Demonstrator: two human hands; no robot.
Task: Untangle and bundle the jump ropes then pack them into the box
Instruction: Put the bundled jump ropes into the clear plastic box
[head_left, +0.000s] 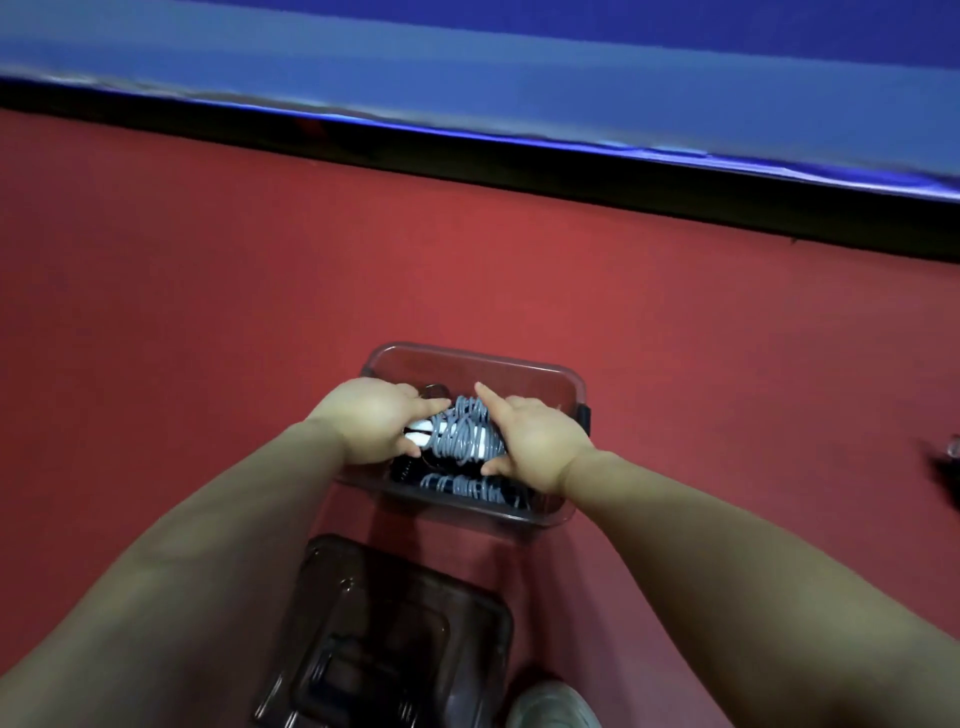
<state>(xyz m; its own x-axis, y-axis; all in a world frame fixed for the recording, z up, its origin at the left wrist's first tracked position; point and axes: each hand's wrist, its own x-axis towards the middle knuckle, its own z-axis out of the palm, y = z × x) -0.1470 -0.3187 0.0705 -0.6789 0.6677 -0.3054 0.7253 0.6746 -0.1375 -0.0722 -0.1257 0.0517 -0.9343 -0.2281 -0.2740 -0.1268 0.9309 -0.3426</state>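
A clear plastic box (524, 371) stands on the red floor. Over it, a grey jump rope bundle (465, 434) with white handles is held from both sides. My left hand (371, 418) grips its left end, thumb and fingers curled around a white handle. My right hand (535, 441) grips the right end of the same bundle. Below it, inside the box near the front wall, lies another grey rope bundle (467, 486) with dark handles.
The box's dark transparent lid (395, 629) lies on the floor in front of the box. A shoe (553, 704) shows at the bottom edge. A blue mat (467, 78) with a black edge borders the far side. A small dark object (948, 457) sits at the right edge.
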